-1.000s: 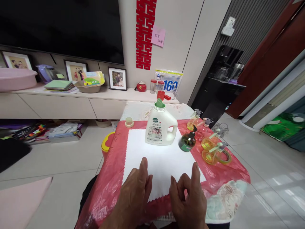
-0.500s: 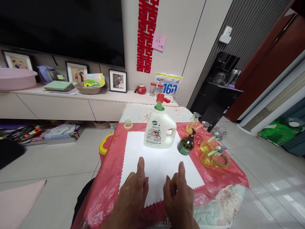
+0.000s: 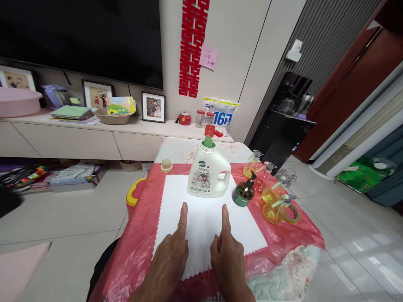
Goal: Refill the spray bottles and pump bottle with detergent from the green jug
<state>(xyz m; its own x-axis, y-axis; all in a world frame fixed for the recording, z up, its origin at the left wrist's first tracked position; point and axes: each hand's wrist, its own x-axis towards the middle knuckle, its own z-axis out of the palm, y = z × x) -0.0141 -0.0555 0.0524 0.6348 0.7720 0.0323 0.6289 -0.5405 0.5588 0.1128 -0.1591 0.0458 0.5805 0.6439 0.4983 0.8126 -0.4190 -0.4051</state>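
Left hand: the left hand (image 3: 170,258) is laid on the near part of the white sheet (image 3: 204,218); nothing is gripped, the index finger is stretched forward and the other fingers are drawn in.
Right hand: the right hand (image 3: 229,258) is set just beside the left on the same sheet, posed alike, with one finger pointed ahead and nothing held.
White sheet: a square piece with zigzag-cut edges is spread flat in the middle of the table, under both hands.
Red cover: a red plastic cover (image 3: 140,247) is draped over the table beneath the sheet and is seen on all sides of it.
Detergent jug: a white detergent jug (image 3: 208,176) with a green cap is stood upright on the far edge of the sheet, ahead of the two fingertips and apart from them.
Green bottle: a dark green pump bottle (image 3: 244,193) is placed just right of the jug, at the sheet's right edge.
Spray bottles: several yellow and clear spray bottles (image 3: 277,205) are gathered on the cover to the right.
Small cap: a pale small cap (image 3: 166,166) is set at the far left corner.
Quilted cloth: a quilted cloth (image 3: 292,268) is seen at the near right corner.
Background: a low cabinet (image 3: 78,140) with framed photos is seen along the wall.
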